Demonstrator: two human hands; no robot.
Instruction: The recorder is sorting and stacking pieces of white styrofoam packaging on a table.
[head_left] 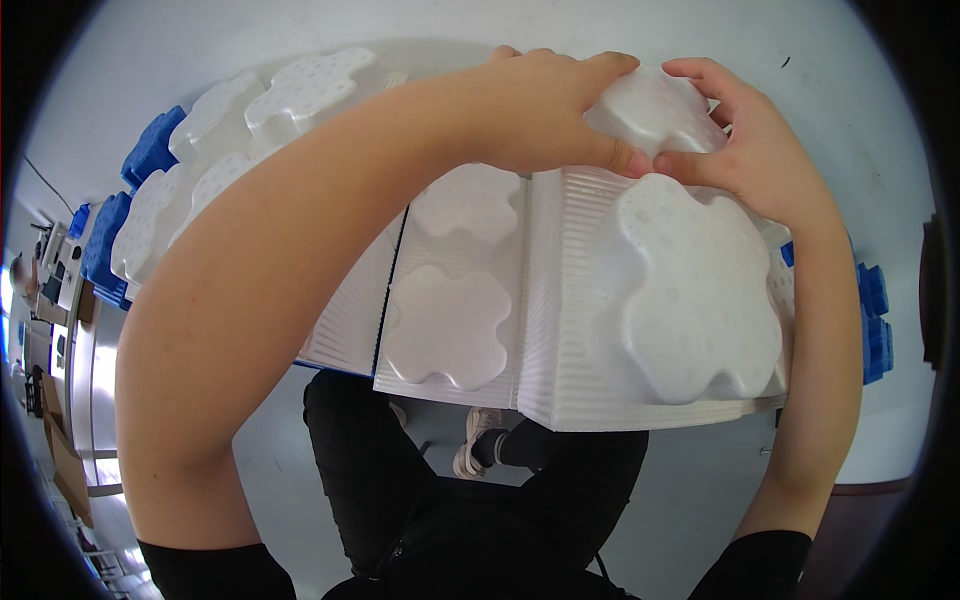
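At the far side of the work surface, my left hand (575, 110) and my right hand (745, 130) grip a white lobed moulded piece (658, 108) from both sides. The two thumbs nearly meet along its near edge, and the fingers curl over its far side. Closer to me, a larger white piece (690, 290) with a wavy outline rests on a pale ribbed sheet (555, 350). My right forearm passes beside it. Left of it, two flatter lobed forms, a near one (450, 325) and a far one (470, 200), sit side by side; my left arm crosses just beyond them.
More white lobed pieces (310, 95) stand at the far left, with blue lobed pieces (105, 250) along their outer edge. Other blue pieces (875, 335) lie past my right forearm. A person and benches (65, 285) show at the left rim. My legs are below the near edge.
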